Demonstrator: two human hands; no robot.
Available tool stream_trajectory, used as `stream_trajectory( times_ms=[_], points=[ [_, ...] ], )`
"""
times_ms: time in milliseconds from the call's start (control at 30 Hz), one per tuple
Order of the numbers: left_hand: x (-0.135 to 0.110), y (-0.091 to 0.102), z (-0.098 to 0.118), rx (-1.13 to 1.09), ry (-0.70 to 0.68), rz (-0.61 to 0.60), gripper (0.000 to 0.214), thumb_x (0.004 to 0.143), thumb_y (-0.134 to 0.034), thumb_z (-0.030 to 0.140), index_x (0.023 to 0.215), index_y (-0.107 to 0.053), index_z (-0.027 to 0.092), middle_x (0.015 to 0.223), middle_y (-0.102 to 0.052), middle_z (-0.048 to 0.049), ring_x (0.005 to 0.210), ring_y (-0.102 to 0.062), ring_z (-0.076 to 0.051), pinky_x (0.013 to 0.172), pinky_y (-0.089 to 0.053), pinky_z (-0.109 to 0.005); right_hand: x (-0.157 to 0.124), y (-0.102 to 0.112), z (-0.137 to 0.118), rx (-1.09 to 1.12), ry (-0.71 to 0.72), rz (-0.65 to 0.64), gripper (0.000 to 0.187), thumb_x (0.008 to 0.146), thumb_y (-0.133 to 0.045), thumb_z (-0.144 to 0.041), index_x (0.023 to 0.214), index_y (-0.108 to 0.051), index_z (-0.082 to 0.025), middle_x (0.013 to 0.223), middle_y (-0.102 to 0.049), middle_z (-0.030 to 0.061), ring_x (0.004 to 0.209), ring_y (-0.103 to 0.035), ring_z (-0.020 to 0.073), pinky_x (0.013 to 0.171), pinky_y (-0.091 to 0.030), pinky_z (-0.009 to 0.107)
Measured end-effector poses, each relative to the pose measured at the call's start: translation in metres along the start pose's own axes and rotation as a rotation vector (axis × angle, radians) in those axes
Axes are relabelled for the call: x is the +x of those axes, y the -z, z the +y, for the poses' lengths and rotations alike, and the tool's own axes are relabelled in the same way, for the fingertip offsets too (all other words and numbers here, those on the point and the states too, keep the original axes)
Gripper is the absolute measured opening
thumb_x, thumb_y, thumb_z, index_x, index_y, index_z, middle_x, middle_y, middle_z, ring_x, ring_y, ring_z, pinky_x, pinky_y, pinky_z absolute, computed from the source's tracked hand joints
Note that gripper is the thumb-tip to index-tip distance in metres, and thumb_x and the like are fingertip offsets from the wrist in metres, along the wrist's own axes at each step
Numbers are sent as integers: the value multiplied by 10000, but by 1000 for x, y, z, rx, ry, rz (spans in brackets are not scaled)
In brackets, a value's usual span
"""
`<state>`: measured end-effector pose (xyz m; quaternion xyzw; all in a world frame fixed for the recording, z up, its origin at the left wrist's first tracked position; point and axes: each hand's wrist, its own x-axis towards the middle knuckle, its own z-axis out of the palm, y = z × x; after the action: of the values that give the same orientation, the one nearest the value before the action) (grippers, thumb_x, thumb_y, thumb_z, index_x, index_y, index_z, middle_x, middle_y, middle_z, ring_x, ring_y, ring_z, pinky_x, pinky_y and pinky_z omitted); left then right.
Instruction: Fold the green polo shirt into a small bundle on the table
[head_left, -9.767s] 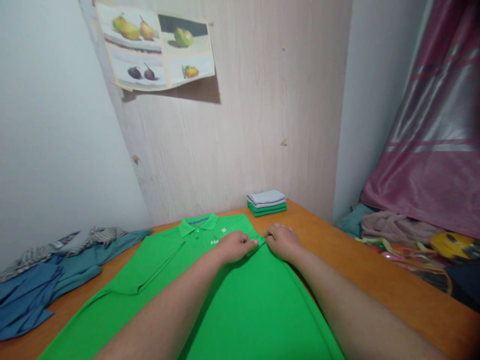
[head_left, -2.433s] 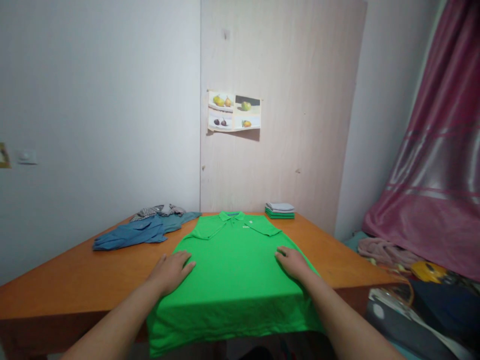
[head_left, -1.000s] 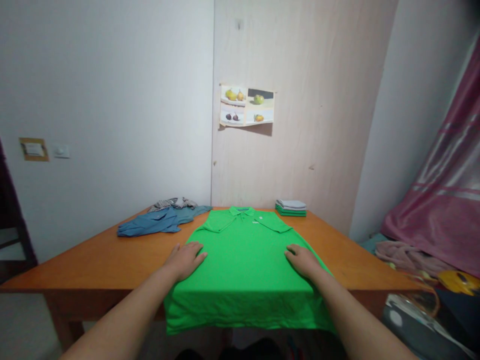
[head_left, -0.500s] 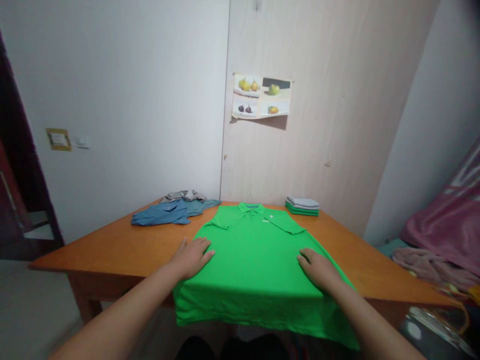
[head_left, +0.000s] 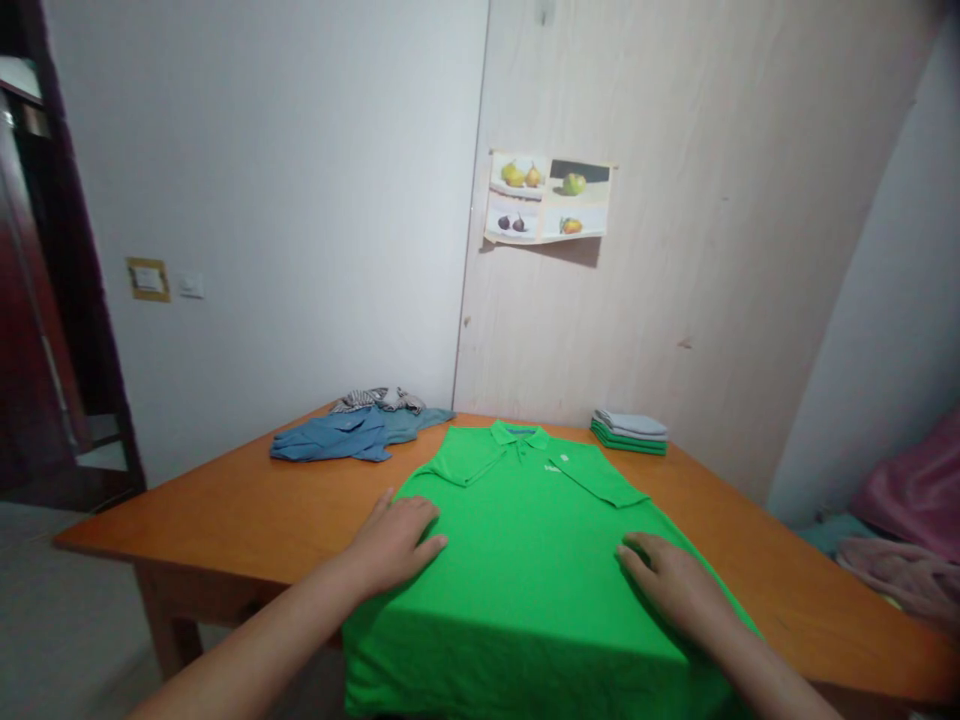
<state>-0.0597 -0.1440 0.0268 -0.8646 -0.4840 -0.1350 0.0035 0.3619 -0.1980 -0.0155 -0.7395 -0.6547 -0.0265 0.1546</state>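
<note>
A bright green polo shirt (head_left: 525, 560) lies spread face up, its collar towards the wall and its short sleeves folded in over the front. The lower end hangs over the near edge of the table. On the shirt's left side rests my left hand (head_left: 397, 545), palm down with fingers stretched and thumb apart. My right hand (head_left: 671, 580) lies on the right side of the shirt, its fingers slightly bent and the thumb apart. Neither hand has cloth gripped between its fingers.
The orange wooden table (head_left: 240, 510) meets the wall at the back. Loose blue garments (head_left: 330, 436) and a striped cloth (head_left: 371, 400) lie at the back left. A folded stack of grey and green clothes (head_left: 630, 432) sits at the back right. Pink fabric (head_left: 911, 490) lies beyond the table's right side.
The camera view has shifted, so the scene sits a little lower and further right, and less of the hanging hem shows. Both hands stay at about the same spots on the shirt.
</note>
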Motion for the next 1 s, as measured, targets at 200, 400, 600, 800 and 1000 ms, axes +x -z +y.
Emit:
stream_trajectory(
  times_ms=[200, 400, 600, 800, 1000],
  points=[
    [51, -7, 20, -60, -64, -7, 477, 931, -503, 523, 1293, -613, 233, 1351, -612, -116, 1267, -537, -324, 1125, -329, -543, 23, -21, -20, 34, 93, -50, 713, 925, -407, -604, 1444, -523, -128, 1551, -417, 130, 1463, -329, 287, 1190, -289, 409],
    [107, -16, 21, -65, -64, -15, 564, 930, -488, 542, 1350, -568, 175, 1401, -576, -156, 1317, -509, -331, 1111, -368, -494, 44, -23, -21, 67, 105, -143, 786, 921, -379, -663, 1487, -468, -125, 1580, -361, 119, 1485, -273, 270, 1213, -245, 399],
    [133, -37, 11, -53, -5, -58, 654, 959, -422, 559, 1464, -458, 145, 1553, -408, -183, 1449, -342, -351, 1178, -234, -585, 81, -21, -16, 103, 91, -117, 769, 924, -377, -646, 1476, -479, -121, 1565, -384, 128, 1483, -278, 271, 1213, -238, 407],
    [130, -54, 7, -109, -11, -126, 697, 972, -356, 602, 1513, -417, 167, 1594, -336, -162, 1489, -249, -359, 1192, -156, -625, 141, -30, -16, 131, 65, -83, 748, 941, -360, -595, 1471, -471, -79, 1540, -416, 163, 1474, -299, 293, 1208, -238, 429],
    [125, -46, 13, -153, -26, -132, 697, 972, -329, 613, 1519, -418, 191, 1606, -310, -143, 1502, -206, -354, 1195, -116, -638, 203, -44, -27, 47, 0, -95, 653, 984, -312, -491, 1454, -488, -73, 1521, -452, 161, 1468, -318, 268, 1180, -283, 382]
  ],
)
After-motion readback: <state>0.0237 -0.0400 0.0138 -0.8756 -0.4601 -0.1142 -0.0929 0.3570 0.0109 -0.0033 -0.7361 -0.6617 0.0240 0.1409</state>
